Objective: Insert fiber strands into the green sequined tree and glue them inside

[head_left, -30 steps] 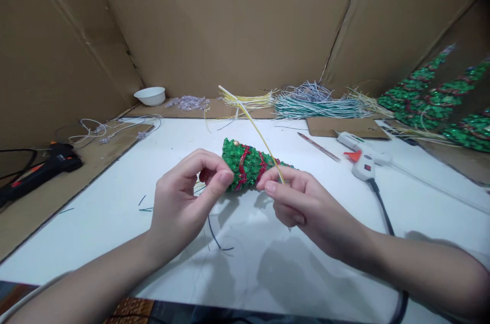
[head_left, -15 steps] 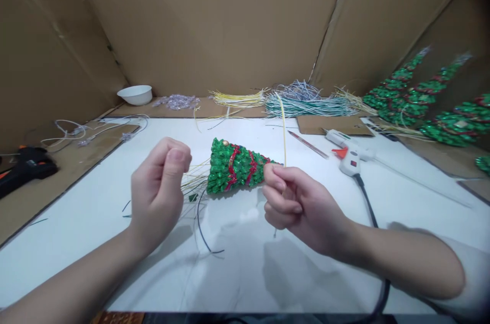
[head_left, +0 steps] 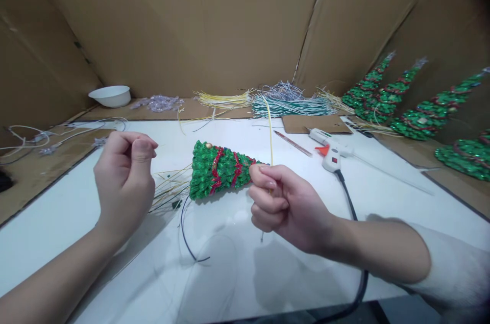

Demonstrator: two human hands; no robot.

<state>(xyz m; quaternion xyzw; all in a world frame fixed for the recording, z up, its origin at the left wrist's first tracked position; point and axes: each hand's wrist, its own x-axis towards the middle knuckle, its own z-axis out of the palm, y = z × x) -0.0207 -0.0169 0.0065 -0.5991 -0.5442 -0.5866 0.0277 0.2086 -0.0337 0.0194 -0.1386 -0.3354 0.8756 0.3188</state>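
A green beaded cone tree [head_left: 220, 171] with red garland and a gold bead lies on its side on the white table, its narrow end behind my right hand [head_left: 281, 204]. Those fingers are curled around a thin yellow wire [head_left: 271, 135], which rises above the fist. My left hand [head_left: 126, 176] is closed in a fist to the left of the tree; whatever it may hold is hidden. Loose yellow and dark wires [head_left: 168, 191] lie between that fist and the tree's wide base. A dark wire [head_left: 186, 234] curves down towards the table's front.
A white glue gun [head_left: 331, 158] with a black cord and a brown pencil-like stick [head_left: 293, 143] lie at right. Wire bundles [head_left: 293, 106], clear pieces [head_left: 161, 103] and a white bowl [head_left: 110, 96] line the back. Several green trees [head_left: 421, 115] stand at far right.
The view has turned right, so most things appear further left. My left fist has moved left, away from the tree. My right hand keeps its grip on the yellow wire.
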